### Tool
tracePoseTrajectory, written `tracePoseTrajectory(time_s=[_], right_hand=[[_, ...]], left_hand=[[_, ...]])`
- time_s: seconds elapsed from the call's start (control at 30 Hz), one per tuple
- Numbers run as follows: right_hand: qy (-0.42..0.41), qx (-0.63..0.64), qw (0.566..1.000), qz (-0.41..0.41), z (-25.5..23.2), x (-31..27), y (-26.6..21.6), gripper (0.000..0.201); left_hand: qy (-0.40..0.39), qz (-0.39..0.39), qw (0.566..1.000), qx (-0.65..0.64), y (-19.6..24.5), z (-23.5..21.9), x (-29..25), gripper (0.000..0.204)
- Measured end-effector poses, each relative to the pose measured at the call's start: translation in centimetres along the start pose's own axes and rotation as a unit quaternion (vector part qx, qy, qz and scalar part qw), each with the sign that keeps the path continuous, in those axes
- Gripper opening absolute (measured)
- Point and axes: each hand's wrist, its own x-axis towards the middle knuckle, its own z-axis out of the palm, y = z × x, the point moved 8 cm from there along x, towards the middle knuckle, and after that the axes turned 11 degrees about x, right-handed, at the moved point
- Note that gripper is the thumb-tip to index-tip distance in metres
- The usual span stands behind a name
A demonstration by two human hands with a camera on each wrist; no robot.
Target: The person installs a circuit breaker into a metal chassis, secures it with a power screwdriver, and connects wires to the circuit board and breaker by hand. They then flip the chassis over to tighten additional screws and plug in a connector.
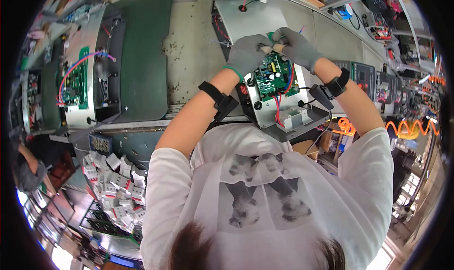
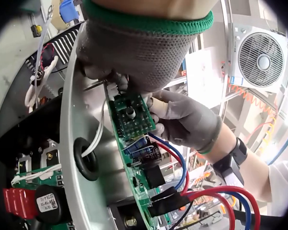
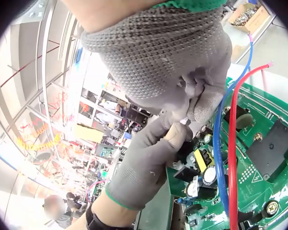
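Note:
Both hands wear grey gloves and meet over the far end of a green circuit board [image 1: 273, 76] in an open metal case [image 1: 257, 106]. In the left wrist view my left hand [image 2: 139, 52] curls its fingers around a small white connector [image 2: 113, 90] on white wires [image 2: 98, 129], beside an upright small green board [image 2: 131, 115]. My right hand [image 2: 187, 117] has its fingertips at that small board's edge. From the right wrist, my right hand [image 3: 163, 62] bends its fingers against the left hand's thumb [image 3: 175, 134]; I cannot tell what its hidden fingertips hold.
Blue wire [image 3: 218, 163] and red wire [image 3: 234, 153] arch over the board. Another open case [image 1: 82, 80] stands to the left on a green mat [image 1: 144, 57]. White parts [image 1: 118, 187] are heaped lower left. A grey device [image 1: 362, 78] sits right of the case.

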Motion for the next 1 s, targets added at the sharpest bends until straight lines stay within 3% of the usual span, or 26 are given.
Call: tracePoseTrajectory(time_s=[0.1,0.17,0.2,0.23,0.3,0.37,0.5,0.57,0.67,0.73,1.0], right_hand=[[0.029,0.047,0.998,-0.010,-1.2,-1.4,0.6,0.027],[0.095,-0.058,0.980,-0.164,-2.6,-4.3,-1.6,0.026],[0.109,-0.069,0.975,-0.179,-3.0,-5.9,-1.8,0.026],[0.123,-0.059,0.975,-0.174,-3.3,-7.5,-1.5,0.026],[0.135,-0.046,0.976,-0.167,-3.5,-10.8,-0.6,0.027],[0.151,-0.017,0.981,-0.122,-2.9,-13.2,0.8,0.026],[0.198,0.005,0.968,-0.152,-1.9,-16.3,2.3,0.024],[0.263,-0.027,0.947,-0.181,-2.6,-17.4,1.2,0.023],[0.295,-0.056,0.936,-0.183,-2.5,-17.5,1.2,0.022],[0.299,-0.070,0.932,-0.193,-2.5,-17.7,1.1,0.022],[0.294,-0.083,0.926,-0.220,-2.0,-17.5,1.8,0.021]], left_hand=[[0.001,-0.001,1.000,0.028,0.2,0.0,0.1,0.017],[-0.025,0.002,0.996,0.084,0.8,0.4,0.3,0.015],[0.005,0.040,0.981,0.192,2.1,-0.3,0.1,0.016],[0.035,0.080,0.952,0.294,3.4,-0.8,-0.1,0.016],[0.008,0.094,0.939,0.330,4.3,-0.7,-0.1,0.016],[0.042,0.147,0.881,0.447,5.3,-1.2,0.1,0.015],[-0.028,0.135,0.864,0.485,4.9,-1.6,0.8,0.015],[-0.063,0.147,0.849,0.503,5.3,-1.4,1.1,0.016],[-0.093,0.182,0.810,0.550,6.2,-0.2,1.4,0.018],[-0.109,0.190,0.770,0.599,6.5,0.6,1.5,0.019],[-0.169,0.191,0.719,0.646,6.9,1.4,2.0,0.018]])
